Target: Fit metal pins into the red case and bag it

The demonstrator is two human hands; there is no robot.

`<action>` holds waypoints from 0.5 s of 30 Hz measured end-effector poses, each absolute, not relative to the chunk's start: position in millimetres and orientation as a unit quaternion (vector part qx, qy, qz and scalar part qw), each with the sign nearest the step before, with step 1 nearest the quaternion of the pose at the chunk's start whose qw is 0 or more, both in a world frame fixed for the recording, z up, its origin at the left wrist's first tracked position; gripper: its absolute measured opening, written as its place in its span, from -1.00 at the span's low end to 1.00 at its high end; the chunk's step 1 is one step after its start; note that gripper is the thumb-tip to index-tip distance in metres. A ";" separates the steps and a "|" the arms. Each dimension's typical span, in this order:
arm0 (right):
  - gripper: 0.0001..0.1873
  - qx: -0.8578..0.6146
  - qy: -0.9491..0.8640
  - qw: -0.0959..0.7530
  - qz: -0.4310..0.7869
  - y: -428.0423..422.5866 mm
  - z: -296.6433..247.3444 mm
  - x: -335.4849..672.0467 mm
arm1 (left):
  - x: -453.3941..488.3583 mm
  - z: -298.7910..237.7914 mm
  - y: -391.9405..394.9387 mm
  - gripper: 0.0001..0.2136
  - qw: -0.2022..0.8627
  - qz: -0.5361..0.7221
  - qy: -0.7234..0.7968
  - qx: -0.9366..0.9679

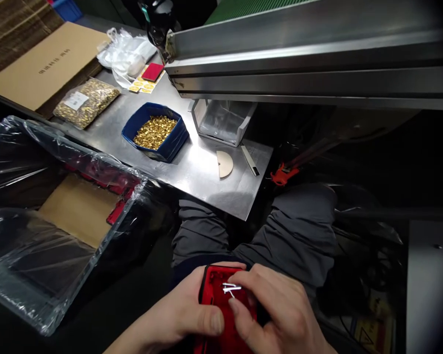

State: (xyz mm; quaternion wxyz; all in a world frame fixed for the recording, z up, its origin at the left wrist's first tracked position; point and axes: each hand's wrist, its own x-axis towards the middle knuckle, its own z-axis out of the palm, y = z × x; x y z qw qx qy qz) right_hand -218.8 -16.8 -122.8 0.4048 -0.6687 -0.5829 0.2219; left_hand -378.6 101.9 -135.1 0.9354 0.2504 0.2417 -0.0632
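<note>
A red plastic housing with a black rim (227, 327) lies in my left hand (184, 314), whose thumb presses along its near left side and whose fingers wrap beneath it. Over the housing, my right hand (276, 309) has its thumb and forefinger at a small shiny metal piece (231, 288), thin and branched in outline. Glare blurs its exact shape. The right hand's other fingers curl over the housing's right side. Both hands are low in the head view, just in front of my lap.
On the metal table (192, 179) stand a blue bin of small brass parts (155, 132) and a clear bin (225, 120). A half-round disc (225, 164) and a cutter knife (250, 160) lie near its edge. A plastic-lined crate (107, 246) with red pieces is at left.
</note>
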 end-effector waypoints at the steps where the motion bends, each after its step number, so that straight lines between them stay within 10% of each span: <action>1: -0.72 -0.664 -0.591 0.399 0.227 -19.4 -123.2 -221.1 | -382.7 -137.0 100.4 -0.15 0.934 -0.067 0.243 0.252; 15: -0.56 -0.635 -0.639 0.354 0.250 -28.9 -129.1 -228.2 | -389.6 -139.6 85.2 -0.08 0.917 -0.079 0.283 0.270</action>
